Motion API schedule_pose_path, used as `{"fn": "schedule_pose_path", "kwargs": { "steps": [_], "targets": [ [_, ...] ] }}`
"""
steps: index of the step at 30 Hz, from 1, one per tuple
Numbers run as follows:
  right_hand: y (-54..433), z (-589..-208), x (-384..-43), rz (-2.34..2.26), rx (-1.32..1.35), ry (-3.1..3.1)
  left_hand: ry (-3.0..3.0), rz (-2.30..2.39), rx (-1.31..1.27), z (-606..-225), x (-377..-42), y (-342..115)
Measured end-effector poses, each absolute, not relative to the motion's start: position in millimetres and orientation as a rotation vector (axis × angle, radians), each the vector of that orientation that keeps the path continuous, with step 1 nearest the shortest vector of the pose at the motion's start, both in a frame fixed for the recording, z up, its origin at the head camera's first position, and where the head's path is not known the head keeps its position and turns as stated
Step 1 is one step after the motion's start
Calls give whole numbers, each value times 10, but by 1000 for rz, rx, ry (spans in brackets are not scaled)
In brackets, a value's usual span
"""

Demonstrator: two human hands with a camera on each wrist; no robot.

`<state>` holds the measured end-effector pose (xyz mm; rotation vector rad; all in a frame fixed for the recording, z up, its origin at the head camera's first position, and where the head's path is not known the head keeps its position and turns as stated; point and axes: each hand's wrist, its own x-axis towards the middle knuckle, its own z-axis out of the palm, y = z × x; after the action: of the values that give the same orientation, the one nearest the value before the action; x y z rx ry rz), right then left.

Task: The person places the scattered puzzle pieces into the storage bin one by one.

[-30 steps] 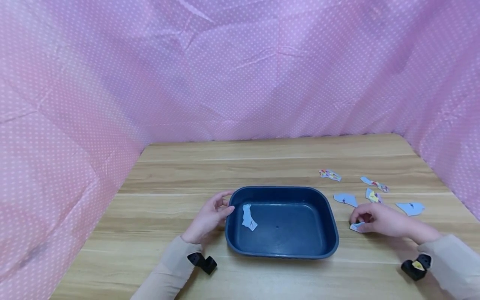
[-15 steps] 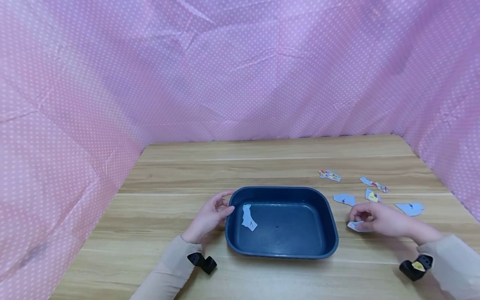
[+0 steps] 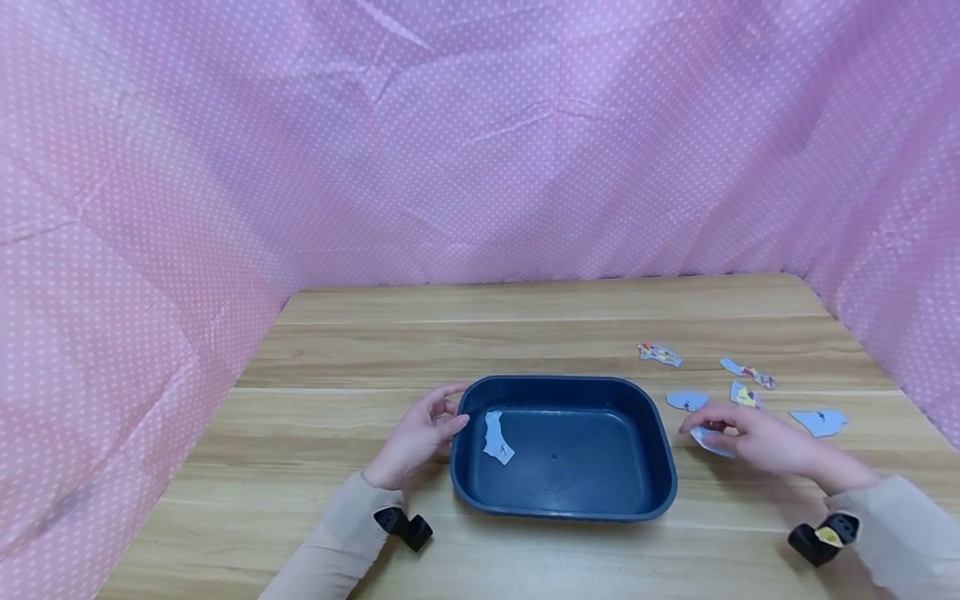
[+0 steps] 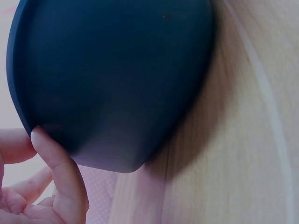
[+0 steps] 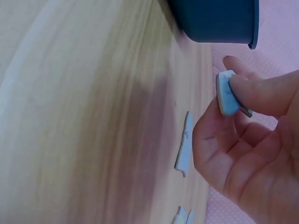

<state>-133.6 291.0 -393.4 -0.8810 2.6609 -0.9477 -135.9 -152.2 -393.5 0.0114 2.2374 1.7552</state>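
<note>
Hands (image 3: pixel 412 437) (image 3: pixel 768 440), tray (image 3: pixel 592 458) between, pieces (image 3: pixel 819 422), cloth (image 3: pixel 480 167) behind

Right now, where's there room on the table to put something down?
The table is bare left of the left hand, and straight behind the tray up to the pink cloth. Inside the tray there's room right of its one piece. It's crowded on the right, where loose pieces lie near the right hand.

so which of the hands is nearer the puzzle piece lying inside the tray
Left. The left hand pinches the rim of the dark blue tray, beside that puzzle piece; the right hand is beyond the tray's opposite side, holding another puzzle piece.
</note>
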Motion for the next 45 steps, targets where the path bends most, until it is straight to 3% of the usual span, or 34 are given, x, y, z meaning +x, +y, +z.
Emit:
{"fn": "schedule_pose_path", "kwargs": {
  "steps": [5, 13, 21, 31, 45],
  "targets": [
    [2883, -3865, -1352, -994, -798, 2651, 2222, 1768, 27, -3952, -1357, -1525],
    [2837, -3774, -1423, -1132, -897, 2709, 2244, 1764, 31, -3945, -1380, -1515],
    [2646, -3531, -1446, -1153, -635, 2781, 2244, 1761, 29, -3942, -1385, -1515],
    [2268, -3277, -1603, -1237, -550, 2699, 2233, 1768, 29, -3949, -1365, -1530],
    [1730, -3192, -1737, -1313, -666, 2652, 2213, 1775, 54, -3954, -1354, -1533]
  ]
}}
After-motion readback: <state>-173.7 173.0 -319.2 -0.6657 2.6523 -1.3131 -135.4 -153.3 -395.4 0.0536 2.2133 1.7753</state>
